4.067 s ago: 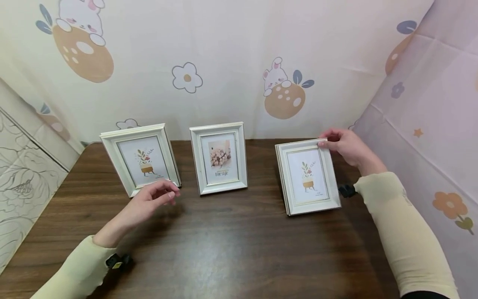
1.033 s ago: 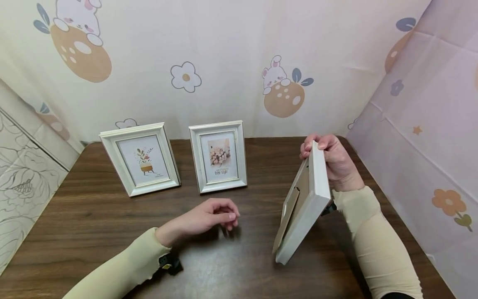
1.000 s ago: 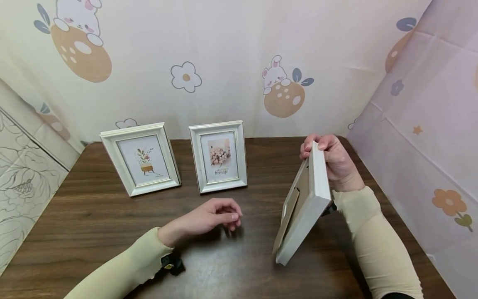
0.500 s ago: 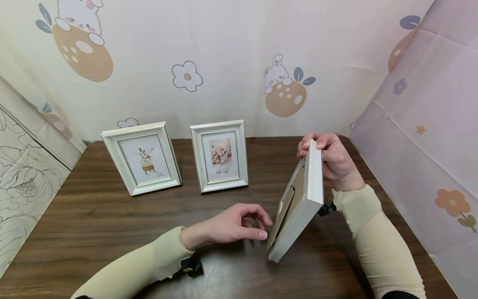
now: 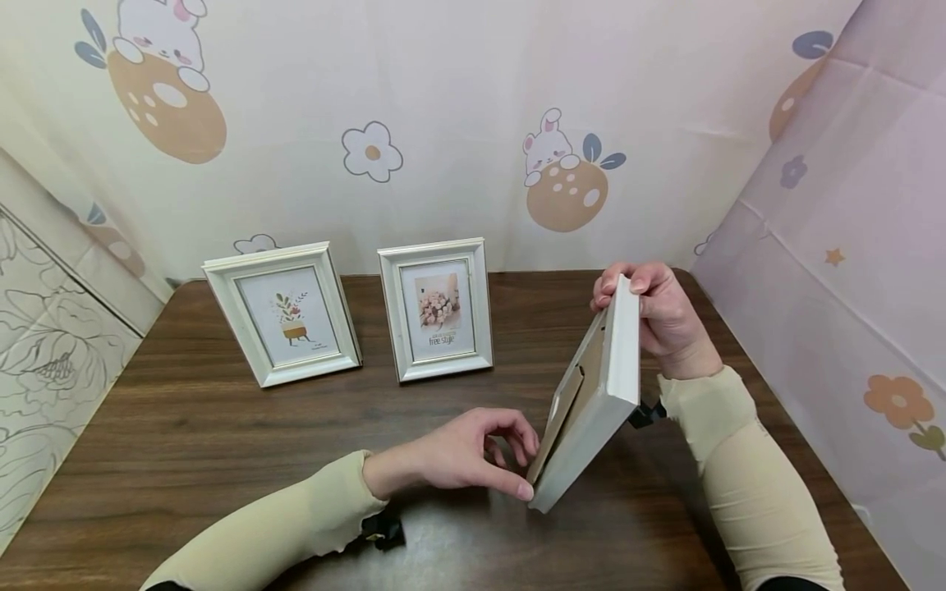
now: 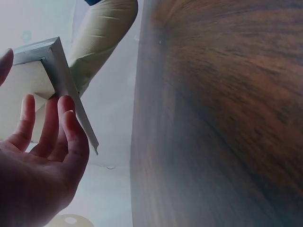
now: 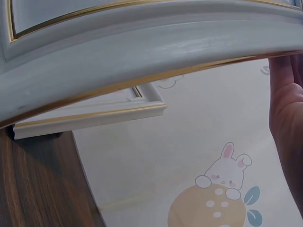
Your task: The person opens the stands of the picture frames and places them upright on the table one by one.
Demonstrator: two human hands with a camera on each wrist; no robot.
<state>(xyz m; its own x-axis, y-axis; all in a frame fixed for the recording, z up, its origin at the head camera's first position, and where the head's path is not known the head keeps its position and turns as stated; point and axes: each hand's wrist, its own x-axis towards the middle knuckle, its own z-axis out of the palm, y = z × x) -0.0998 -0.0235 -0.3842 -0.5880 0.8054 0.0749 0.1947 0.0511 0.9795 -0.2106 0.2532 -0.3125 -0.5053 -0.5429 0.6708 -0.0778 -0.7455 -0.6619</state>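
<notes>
My right hand point(image 5: 667, 318) grips the top of a white picture frame point(image 5: 619, 353), fingers on the back and thumb on the front. The frame is turned edge-on and tilted, its brown back facing left; its front moulding with a gold line fills the top of the right wrist view. On that back a brown easel stand point(image 5: 556, 428) lies folded nearly flat. My left hand point(image 5: 476, 449) is at the frame's lower end, fingers loosely bent, thumb by the bottom corner. In the left wrist view its fingertips point(image 6: 66, 101) overlap the stand and frame edge.
Two more white frames stand on the dark wood table point(image 5: 222, 435): one with a potted-plant print point(image 5: 291, 316) at the left, one with a rose picture point(image 5: 438, 308) at mid-back. A patterned curtain point(image 5: 443, 123) hangs behind the table's back edge.
The right hand has turned the frame from facing forward to edge-on and brought it nearer. The left hand has moved right from the left frame to the held frame's lower end.
</notes>
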